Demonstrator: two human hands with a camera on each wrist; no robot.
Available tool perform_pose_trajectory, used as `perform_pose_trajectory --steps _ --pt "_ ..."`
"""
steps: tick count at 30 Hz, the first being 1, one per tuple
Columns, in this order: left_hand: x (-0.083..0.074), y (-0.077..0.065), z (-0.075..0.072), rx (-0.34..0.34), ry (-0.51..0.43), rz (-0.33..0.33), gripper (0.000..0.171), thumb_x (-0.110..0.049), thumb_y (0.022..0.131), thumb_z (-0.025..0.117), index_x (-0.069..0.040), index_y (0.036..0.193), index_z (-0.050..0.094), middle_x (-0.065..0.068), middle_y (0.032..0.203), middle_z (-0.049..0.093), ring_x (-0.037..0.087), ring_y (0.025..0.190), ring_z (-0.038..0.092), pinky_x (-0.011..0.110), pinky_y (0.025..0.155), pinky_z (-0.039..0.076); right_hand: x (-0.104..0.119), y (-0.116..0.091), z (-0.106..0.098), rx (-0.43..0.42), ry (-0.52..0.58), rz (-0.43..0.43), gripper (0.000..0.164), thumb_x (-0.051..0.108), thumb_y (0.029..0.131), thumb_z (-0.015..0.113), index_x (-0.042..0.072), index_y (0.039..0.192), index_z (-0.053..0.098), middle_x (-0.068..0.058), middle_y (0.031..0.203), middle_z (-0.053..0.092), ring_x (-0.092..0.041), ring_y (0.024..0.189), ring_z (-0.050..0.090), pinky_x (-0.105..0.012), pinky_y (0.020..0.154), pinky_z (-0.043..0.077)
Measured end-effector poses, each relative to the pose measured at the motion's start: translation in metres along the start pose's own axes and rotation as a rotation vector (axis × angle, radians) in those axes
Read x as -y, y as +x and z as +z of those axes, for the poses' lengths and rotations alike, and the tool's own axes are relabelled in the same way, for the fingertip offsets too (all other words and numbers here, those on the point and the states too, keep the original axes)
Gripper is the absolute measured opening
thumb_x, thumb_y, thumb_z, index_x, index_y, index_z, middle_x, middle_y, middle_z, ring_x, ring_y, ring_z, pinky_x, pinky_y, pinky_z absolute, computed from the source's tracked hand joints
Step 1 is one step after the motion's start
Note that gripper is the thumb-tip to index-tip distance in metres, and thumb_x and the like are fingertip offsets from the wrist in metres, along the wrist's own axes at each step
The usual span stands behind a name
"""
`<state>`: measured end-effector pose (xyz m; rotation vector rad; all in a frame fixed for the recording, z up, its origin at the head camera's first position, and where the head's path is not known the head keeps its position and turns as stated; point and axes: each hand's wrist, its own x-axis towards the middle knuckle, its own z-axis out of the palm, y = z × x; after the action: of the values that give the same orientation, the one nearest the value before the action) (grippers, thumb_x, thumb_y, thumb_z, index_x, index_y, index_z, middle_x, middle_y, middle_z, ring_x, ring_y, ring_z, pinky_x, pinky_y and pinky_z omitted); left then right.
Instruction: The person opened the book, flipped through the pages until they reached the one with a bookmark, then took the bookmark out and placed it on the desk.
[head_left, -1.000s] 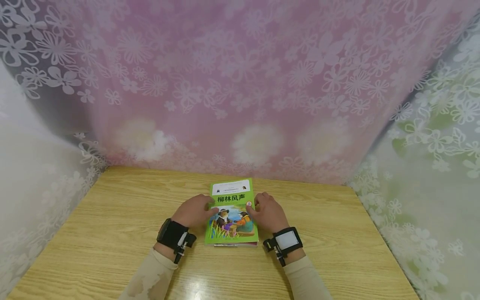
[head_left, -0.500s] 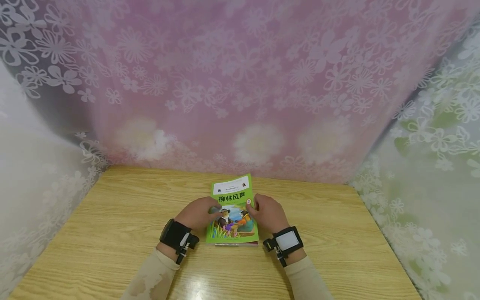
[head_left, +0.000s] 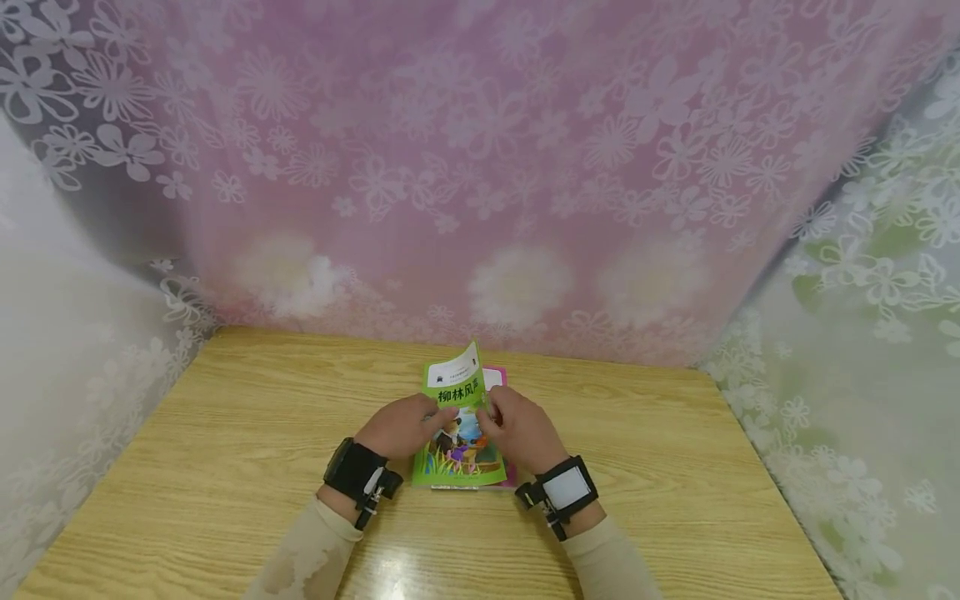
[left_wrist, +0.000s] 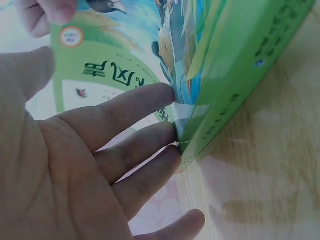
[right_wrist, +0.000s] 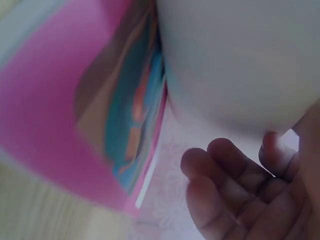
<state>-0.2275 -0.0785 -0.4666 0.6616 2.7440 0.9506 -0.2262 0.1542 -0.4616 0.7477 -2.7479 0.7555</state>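
Observation:
A green paperback book (head_left: 457, 467) with a picture of dressed animals lies on the table in the head view. My right hand (head_left: 525, 429) pinches the right edge of its front cover between thumb and forefinger; the cover is lifted and bends leftward. A pink printed surface (right_wrist: 45, 110) with a coloured picture shows under the raised cover. My left hand (head_left: 397, 427) rests at the book's left side, thumb over the cover. In the left wrist view its fairly straight fingers (left_wrist: 135, 112) touch the edge by the green spine (left_wrist: 225, 100).
The wooden table (head_left: 225, 467) spreads around the book. A pink flowered curtain (head_left: 480, 167) hangs behind the table, with pale flowered sheets (head_left: 885, 400) at the sides. Both wrists carry black straps (head_left: 356, 468) with small cameras.
The right hand has moved left with the cover's right edge, lifting and curling it and uncovering the pink surface. The left hand has shifted slightly right, its thumb further over the cover.

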Motion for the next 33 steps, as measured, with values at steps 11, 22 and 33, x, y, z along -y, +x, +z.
perform_pose_trajectory --steps 11,22,33 --pt "-0.007 -0.001 -0.004 -0.002 0.073 -0.05 0.074 -0.077 0.091 0.018 -0.025 0.08 0.07 -0.014 0.08 0.057 0.009 0.079 0.058 0.067 0.103 0.008 0.02 0.0 0.001 0.024 0.058 -0.147 0.022 0.03 0.097 0.055 0.01 0.092 0.047 -0.004 0.086 0.05 -0.009 0.064 0.048 -0.019 0.052 0.04" --pt "-0.01 -0.003 -0.007 0.044 0.07 -0.054 0.067 -0.075 0.092 0.02 -0.033 0.099 0.071 -0.014 0.096 0.061 0.015 0.1 0.061 0.071 0.099 0.008 0.031 -0.001 0.011 -0.023 0.007 -0.295 0.022 0.036 0.098 0.055 0.016 0.105 0.049 0.0 0.093 0.047 -0.006 0.07 0.043 -0.017 0.058 0.04" --pt "-0.008 -0.004 -0.007 0.04 0.049 -0.053 0.069 -0.073 0.093 0.027 -0.023 0.104 0.073 -0.003 0.104 0.064 0.021 0.099 0.061 0.062 0.098 0.028 0.032 -0.002 0.01 0.039 -0.008 -0.174 0.021 0.037 0.102 0.043 0.018 0.102 0.052 0.005 0.095 0.048 -0.008 0.068 0.047 -0.018 0.055 0.041"
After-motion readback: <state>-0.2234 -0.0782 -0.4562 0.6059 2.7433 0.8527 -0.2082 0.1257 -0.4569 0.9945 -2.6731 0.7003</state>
